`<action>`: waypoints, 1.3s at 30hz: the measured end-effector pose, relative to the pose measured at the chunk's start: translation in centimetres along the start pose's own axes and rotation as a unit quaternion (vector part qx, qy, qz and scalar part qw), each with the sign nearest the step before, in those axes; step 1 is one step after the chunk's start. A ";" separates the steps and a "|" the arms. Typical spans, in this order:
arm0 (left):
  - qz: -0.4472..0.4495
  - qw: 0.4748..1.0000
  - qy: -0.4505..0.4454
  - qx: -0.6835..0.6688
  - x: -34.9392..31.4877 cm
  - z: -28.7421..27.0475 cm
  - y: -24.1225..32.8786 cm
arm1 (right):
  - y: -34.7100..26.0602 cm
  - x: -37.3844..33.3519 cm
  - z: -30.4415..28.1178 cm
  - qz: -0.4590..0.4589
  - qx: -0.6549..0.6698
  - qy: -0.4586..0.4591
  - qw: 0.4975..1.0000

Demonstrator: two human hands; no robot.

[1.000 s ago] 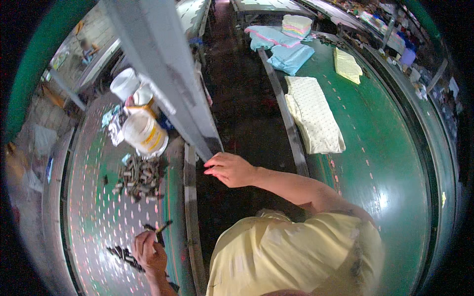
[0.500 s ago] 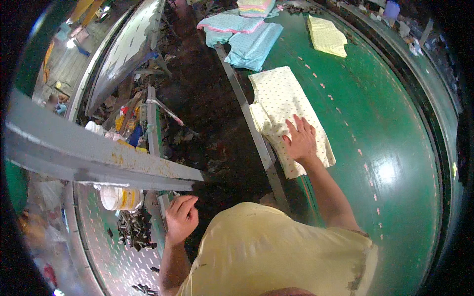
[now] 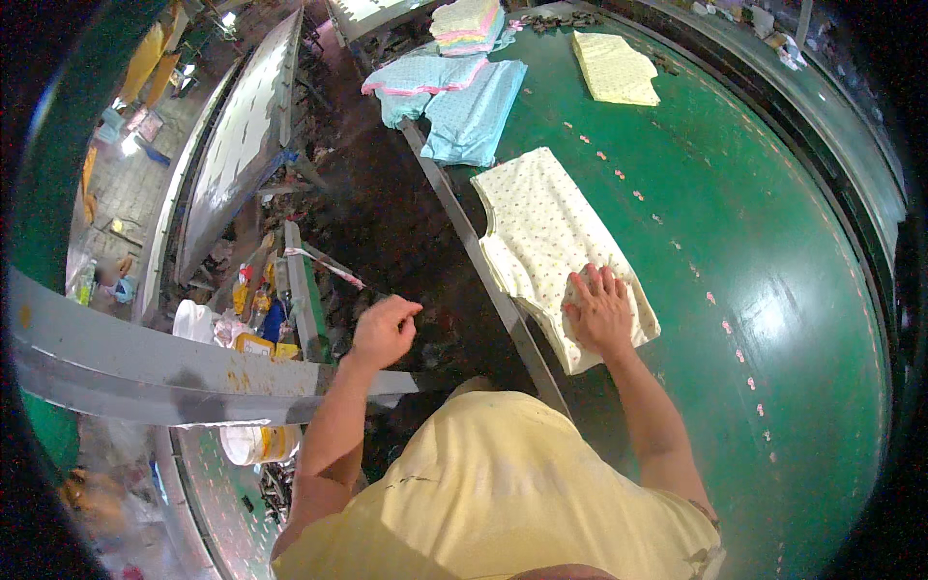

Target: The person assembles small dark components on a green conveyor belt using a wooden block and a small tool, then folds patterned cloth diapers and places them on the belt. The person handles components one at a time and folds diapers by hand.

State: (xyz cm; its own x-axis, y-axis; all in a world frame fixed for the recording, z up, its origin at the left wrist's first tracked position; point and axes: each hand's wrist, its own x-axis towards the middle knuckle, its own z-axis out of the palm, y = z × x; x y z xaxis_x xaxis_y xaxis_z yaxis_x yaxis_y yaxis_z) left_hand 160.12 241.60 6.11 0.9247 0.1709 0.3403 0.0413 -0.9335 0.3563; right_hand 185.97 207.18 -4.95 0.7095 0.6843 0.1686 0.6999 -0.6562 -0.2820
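On the long green table (image 3: pixel 773 406) lies a cream cloth panel (image 3: pixel 546 217) with small dark dots, looking like a cut garment piece with a curved notch in its left side. My right hand (image 3: pixel 601 314) rests flat on its near right part, fingers stretched and somewhat spread. The panel's left edge reaches the metal rail (image 3: pixel 456 198) along the table's side. My left hand (image 3: pixel 387 331) hangs over the dark gap left of the table, apart from the cloth. Its fingers are curled in, and nothing shows in them.
Light blue cloth panels (image 3: pixel 474 116) and a stack of pastel cloth (image 3: pixel 464 21) lie at the table's far left. A pale yellow panel (image 3: pixel 616 70) is farther right. A grey metal beam (image 3: pixel 193 382) crosses at left, near a white bucket (image 3: pixel 256 445).
My left hand has risen forward and to the right, its fingers curled. My right hand stays flat on the cream panel. The view has shifted slightly.
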 end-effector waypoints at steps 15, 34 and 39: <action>-0.370 0.861 0.203 -0.284 1.1 2.7 -11.3 | 0.4 0.1 0.4 -0.018 -0.029 0.032 0.999; -0.334 0.874 0.148 -0.319 16.4 18.3 -19.7 | -0.7 1.1 -0.5 0.018 -0.035 -0.015 0.999; -0.198 0.932 0.151 -0.265 21.9 20.6 -20.4 | -1.1 2.0 -1.4 0.030 -0.023 -0.034 0.999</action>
State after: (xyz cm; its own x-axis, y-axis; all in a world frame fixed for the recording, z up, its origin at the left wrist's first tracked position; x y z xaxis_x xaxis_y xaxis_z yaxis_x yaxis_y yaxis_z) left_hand 187.29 257.90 -11.62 0.7247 0.6241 0.2919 0.0898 -0.5056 0.8581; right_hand 186.73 208.88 -3.01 0.7445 0.6619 0.0867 0.6598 -0.7098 -0.2467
